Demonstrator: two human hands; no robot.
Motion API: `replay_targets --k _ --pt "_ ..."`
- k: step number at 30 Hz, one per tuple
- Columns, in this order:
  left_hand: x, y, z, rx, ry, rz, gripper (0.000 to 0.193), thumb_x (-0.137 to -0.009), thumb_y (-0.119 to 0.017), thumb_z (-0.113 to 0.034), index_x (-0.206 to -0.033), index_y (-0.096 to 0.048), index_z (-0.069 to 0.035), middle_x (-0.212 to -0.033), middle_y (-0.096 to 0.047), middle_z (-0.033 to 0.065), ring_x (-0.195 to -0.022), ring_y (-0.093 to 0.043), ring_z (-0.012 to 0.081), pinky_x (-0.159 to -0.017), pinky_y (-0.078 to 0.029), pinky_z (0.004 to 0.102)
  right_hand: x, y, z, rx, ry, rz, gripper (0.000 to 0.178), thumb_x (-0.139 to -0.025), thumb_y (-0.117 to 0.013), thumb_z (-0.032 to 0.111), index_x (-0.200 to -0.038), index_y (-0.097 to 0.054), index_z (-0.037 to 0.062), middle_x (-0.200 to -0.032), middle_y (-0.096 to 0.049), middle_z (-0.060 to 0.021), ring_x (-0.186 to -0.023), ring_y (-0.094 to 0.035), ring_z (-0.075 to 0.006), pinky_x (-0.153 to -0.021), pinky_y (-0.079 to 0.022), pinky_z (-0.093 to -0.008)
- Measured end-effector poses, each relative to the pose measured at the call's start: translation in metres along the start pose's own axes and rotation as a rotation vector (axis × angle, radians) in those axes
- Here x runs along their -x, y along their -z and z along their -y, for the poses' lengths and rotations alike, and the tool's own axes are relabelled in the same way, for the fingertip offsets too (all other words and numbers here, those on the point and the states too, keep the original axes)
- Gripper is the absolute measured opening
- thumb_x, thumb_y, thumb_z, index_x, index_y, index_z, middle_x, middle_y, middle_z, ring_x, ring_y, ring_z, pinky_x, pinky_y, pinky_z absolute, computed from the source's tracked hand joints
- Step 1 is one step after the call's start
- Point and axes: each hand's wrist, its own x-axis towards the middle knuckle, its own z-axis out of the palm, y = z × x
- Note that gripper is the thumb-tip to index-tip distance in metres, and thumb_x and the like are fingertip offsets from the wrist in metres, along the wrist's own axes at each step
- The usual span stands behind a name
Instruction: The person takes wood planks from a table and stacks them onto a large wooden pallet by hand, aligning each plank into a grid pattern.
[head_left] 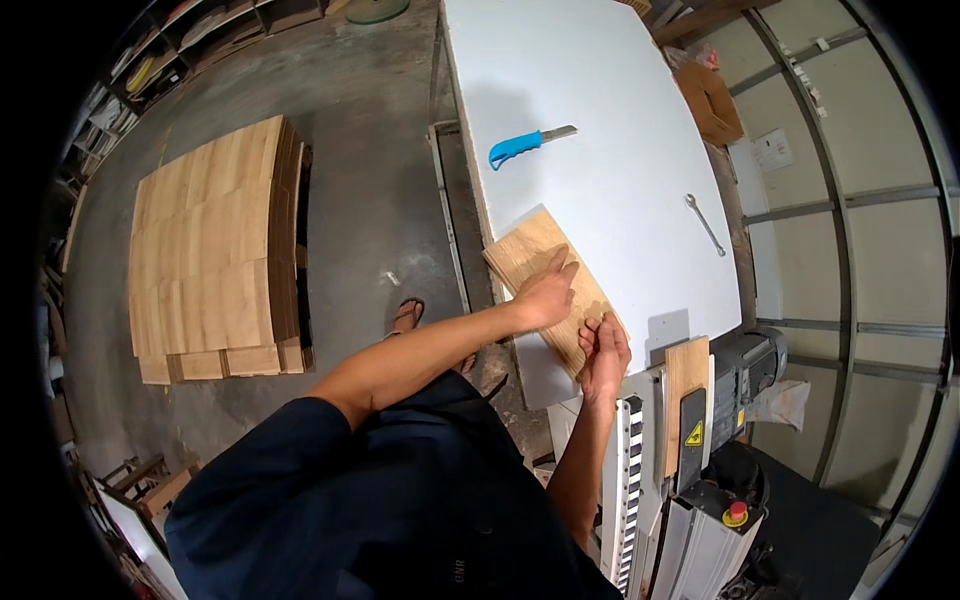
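A light-brown wooden plank (528, 245) lies slantwise across the near left corner of a white tabletop (620, 130). My left hand (548, 293) rests on its upper face, fingers stretched toward the far long edge. At the plank's near right end is my right hand (605, 358), its fingers curled and pressed at the corner; the palm side partly shows. Farther up the table lies a knife (520, 148) with a blue handle and short blade. A metal wrench (705, 224) sits near the table's right edge.
A machine with a roller-like strip (628, 480), a motor (752, 365) and a red stop button (736, 511) stands at the near right. Wooden boards are stacked (215, 240) on the floor at left. A cardboard box (708, 103) is beyond the table's right side.
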Motion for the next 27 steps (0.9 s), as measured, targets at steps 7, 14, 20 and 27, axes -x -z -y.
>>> replay_targets --k 7,14,20,27 --pt "-0.008 0.007 0.013 0.075 0.006 0.025 0.054 -0.079 -0.055 -0.014 -0.125 -0.039 0.008 -0.131 -0.028 0.0286 -0.113 -0.042 0.0394 -0.095 -0.038 0.0389 -0.027 -0.034 -0.015 0.227 0.000 0.167 0.041 -0.090 -0.050 0.009 -0.128 -0.041 -0.0053 -0.086 -0.060 -0.0088 -0.065 -0.055 -0.0105 -0.057 -0.046 -0.0209" --pt "0.001 -0.007 0.008 0.093 -0.004 -0.063 0.066 -0.060 -0.070 -0.008 -0.116 -0.043 0.015 -0.132 -0.034 0.0292 -0.098 -0.057 0.0370 -0.080 -0.049 0.0391 -0.020 -0.017 -0.024 0.183 0.035 0.152 0.048 -0.089 -0.049 0.005 -0.133 -0.033 -0.0037 -0.082 -0.056 -0.0066 -0.065 -0.051 -0.0107 -0.056 -0.043 -0.0219" --pt "0.027 0.014 0.006 0.165 0.062 -0.026 0.069 -0.060 -0.070 -0.009 -0.118 -0.041 0.015 -0.144 -0.011 0.0280 -0.103 -0.056 0.0383 -0.082 -0.050 0.0384 -0.006 -0.030 -0.026 0.229 0.023 0.232 0.049 -0.090 -0.048 0.003 -0.135 -0.030 -0.0048 -0.083 -0.054 -0.0070 -0.067 -0.046 -0.0120 -0.061 -0.041 -0.0257" --pt "-0.007 -0.009 0.011 0.219 -0.117 0.145 0.059 -0.073 -0.066 -0.018 -0.117 -0.044 0.013 -0.100 -0.059 0.0229 -0.077 -0.061 0.0275 -0.069 -0.052 0.0362 -0.022 -0.020 -0.024 0.417 0.176 0.074 0.024 -0.086 -0.052 0.007 -0.108 -0.054 -0.0026 -0.083 -0.058 -0.0032 -0.069 -0.054 -0.0104 -0.055 -0.044 -0.0220"
